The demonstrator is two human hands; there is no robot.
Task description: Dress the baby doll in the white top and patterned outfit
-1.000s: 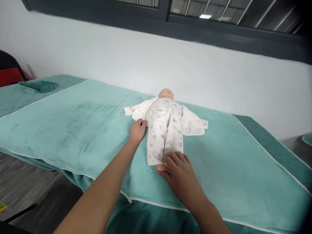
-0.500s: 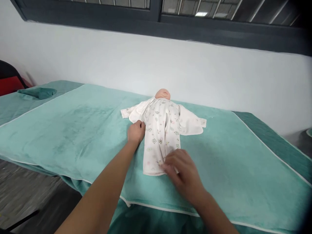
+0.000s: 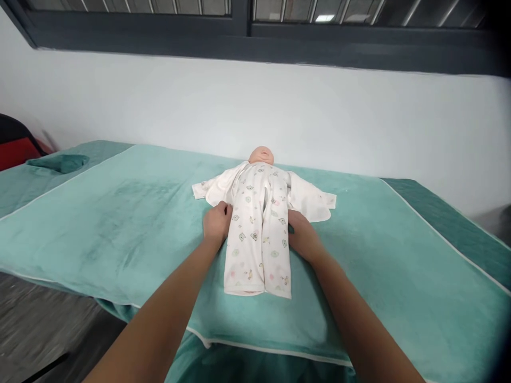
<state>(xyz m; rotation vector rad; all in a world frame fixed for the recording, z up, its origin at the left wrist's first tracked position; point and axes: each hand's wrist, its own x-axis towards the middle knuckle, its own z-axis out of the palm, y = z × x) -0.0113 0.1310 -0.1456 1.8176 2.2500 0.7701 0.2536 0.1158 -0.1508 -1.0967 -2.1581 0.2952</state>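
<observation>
A baby doll (image 3: 261,155) lies on its back with its head toward the wall. White printed baby trousers (image 3: 255,239) cover its front, both legs stretched flat toward me. From under them a white baby jacket (image 3: 311,197) spreads out to both sides with its sleeves extended. My left hand (image 3: 216,222) is closed at the left edge of the trousers, fingertips tucked against the cloth. On the opposite edge my right hand (image 3: 304,234) pinches the side of the trousers, its fingertips partly hidden by the fabric.
A green padded cover (image 3: 120,229) with white piping lies over the bed. Behind it stands a white wall (image 3: 179,101) below a dark window frame (image 3: 159,45). A darker green folded cloth (image 3: 59,163) and a red and black object (image 3: 18,149) are at the far left.
My right hand has moved from the lower hem up to the right side of the trousers. The right trouser leg now lies straight and flat. My left hand stays at the left edge.
</observation>
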